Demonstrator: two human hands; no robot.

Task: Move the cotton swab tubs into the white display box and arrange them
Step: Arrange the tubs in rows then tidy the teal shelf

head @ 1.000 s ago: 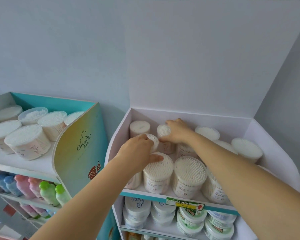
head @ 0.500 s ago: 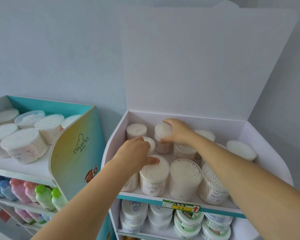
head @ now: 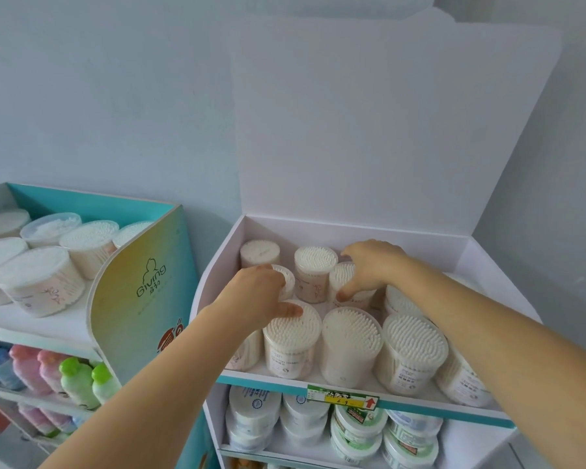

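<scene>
The white display box (head: 217, 262) stands with its lid up and holds several clear cotton swab tubs in rows. My left hand (head: 254, 296) reaches into the left side. Its fingers curl over a small tub (head: 286, 279) in the second row, and its thumb lies on the top of a front-row tub (head: 293, 336). My right hand (head: 372, 262) reaches in from the right and grips another second-row tub (head: 344, 277) between thumb and fingers. An upright back-row tub (head: 315, 269) stands free between the two hands.
The raised lid (head: 386, 130) rises behind the box. A teal display stand (head: 139, 286) at left carries wider swab tubs (head: 38, 282), with coloured bottles (head: 75, 380) below. Under the box, a shelf with round jars (head: 254, 411) and a price tag (head: 342, 397).
My right hand has left the back-row tub and moved right and nearer onto the neighbouring tub. My left hand has stayed on its tub. The camera has tilted slightly up.
</scene>
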